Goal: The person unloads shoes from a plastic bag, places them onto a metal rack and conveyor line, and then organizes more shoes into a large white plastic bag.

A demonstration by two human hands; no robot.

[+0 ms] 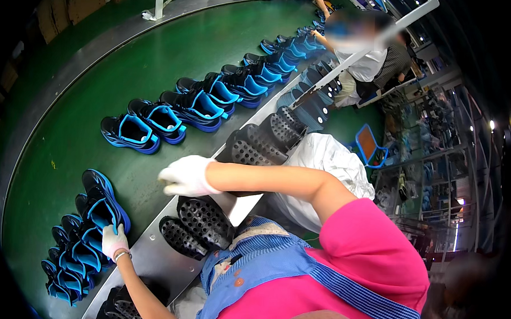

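Note:
My left hand, in a white glove, is closed on the heel collar of a black sneaker with blue lining and sole. That sneaker is at the end of a row of similar sneakers on the green conveyor belt. My right hand, also gloved, is over the belt's near edge with nothing seen in it and its fingers slightly apart. Just below it lie black, shoe-shaped pieces full of holes on the metal ledge. More sneakers stand in a line farther along the belt.
Similar black holed pieces lie along the ledge to the right. White cloth or plastic bulges beside my right arm. Another person works farther up the belt. A blue-framed chair and shelving stand at the right.

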